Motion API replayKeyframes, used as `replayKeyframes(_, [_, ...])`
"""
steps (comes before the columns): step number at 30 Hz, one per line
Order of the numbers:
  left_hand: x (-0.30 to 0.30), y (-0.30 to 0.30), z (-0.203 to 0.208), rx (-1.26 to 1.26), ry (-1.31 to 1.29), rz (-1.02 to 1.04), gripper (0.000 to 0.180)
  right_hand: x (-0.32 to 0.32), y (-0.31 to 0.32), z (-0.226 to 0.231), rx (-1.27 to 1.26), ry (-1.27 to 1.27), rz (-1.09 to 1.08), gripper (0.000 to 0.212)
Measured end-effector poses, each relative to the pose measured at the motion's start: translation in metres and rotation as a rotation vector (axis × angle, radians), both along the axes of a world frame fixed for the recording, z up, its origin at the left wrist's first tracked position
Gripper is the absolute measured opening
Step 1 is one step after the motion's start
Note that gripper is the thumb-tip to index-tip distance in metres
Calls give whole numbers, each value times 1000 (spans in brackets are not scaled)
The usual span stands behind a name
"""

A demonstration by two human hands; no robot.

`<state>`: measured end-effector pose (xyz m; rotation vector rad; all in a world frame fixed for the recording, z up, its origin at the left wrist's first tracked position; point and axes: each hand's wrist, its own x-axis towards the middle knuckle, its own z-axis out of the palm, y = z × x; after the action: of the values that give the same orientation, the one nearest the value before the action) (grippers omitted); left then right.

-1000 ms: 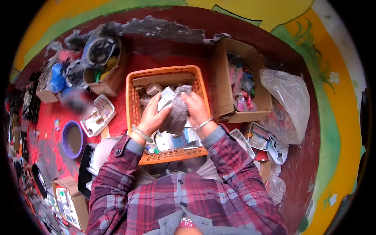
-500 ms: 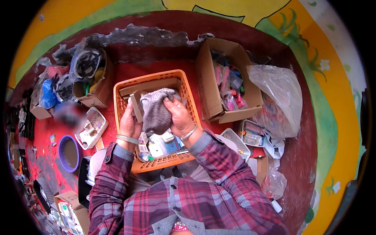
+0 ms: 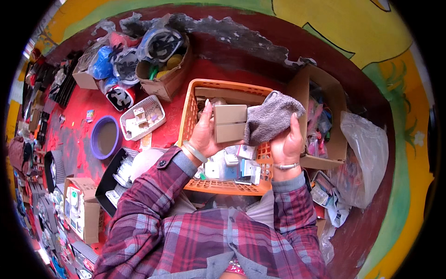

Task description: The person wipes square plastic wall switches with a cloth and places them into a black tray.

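My left hand (image 3: 206,131) is closed on a square golden-brown panel with a seam across its middle, which looks like a wall switch (image 3: 230,122). Its flat front faces up toward me. A grey cloth (image 3: 273,116) is in my right hand (image 3: 286,144), bunched between thumb and fingers, with its left edge against the switch. Both hands are raised over an orange plastic basket (image 3: 223,187). Inside the basket, small white and blue packaged items (image 3: 232,165) lie near the front, and cardboard shows at the back.
Behind and to the right stand a cardboard box (image 3: 337,160) of bagged goods and a clear plastic bag (image 3: 367,158). On the left are a white basket (image 3: 160,109), a purple basin (image 3: 95,139), a black tray (image 3: 104,195) and a box of bagged helmets (image 3: 162,86).
The switch has turned from edge-on to show its flat front. My right hand has drawn the cloth to the switch's right side. The whole view has swung left.
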<state>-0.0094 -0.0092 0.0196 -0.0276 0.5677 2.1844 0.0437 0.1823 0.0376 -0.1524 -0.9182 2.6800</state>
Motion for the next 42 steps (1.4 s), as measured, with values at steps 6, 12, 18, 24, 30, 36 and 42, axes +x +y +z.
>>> replayKeyframes(6, [-1,9,-37,38,-84,157,62,19,-59,-16,1852,317,9,56])
replayKeyframes(12, [14,6,-50,-4,-90,184,48,10,-67,-28,1954,272,-65,59])
replayKeyframes(18, [20,9,-16,-116,-7,-24,60,-14,-44,-33,1446,-29,-117,28])
replayKeyframes(24, [17,5,-15,-65,238,-133,65,-19,-5,-30,571,-328,24,36])
replayKeyframes(30, [-1,-6,-6,-344,795,-9,87,-9,4,-1,283,-106,-82,41])
replayKeyframes(36, [11,4,2,-736,1294,178,76,2,-32,-27,987,29,0,37])
replayKeyframes(42, [6,15,-22,-196,710,-92,35,14,-47,-6,1458,374,-62,28])
